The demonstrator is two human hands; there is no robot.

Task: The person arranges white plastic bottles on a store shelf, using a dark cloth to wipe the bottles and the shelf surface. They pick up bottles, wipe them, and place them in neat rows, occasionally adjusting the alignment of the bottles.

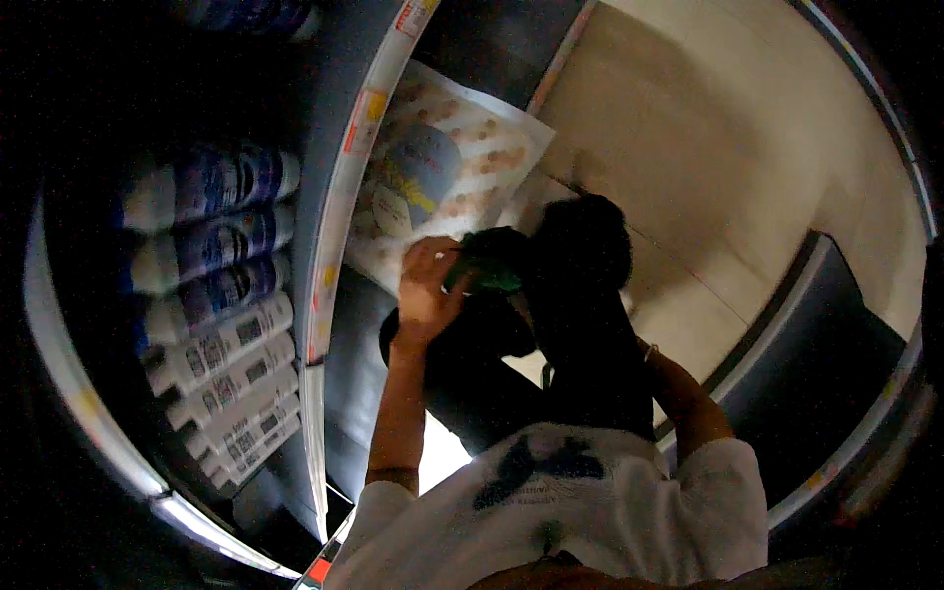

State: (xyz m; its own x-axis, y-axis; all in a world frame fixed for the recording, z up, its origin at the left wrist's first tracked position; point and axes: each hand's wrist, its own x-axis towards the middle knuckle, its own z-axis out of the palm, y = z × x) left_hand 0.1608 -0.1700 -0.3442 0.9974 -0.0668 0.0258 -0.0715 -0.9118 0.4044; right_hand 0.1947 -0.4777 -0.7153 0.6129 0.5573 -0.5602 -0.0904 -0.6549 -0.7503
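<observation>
Beside the shelf, left hand grips a green packet.

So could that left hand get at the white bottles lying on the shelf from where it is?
Probably yes, but not right away. The left hand is closed around a dark green thing, so it is busy. The white bottles lie on the open shelf to its left, with nothing between them.
</observation>
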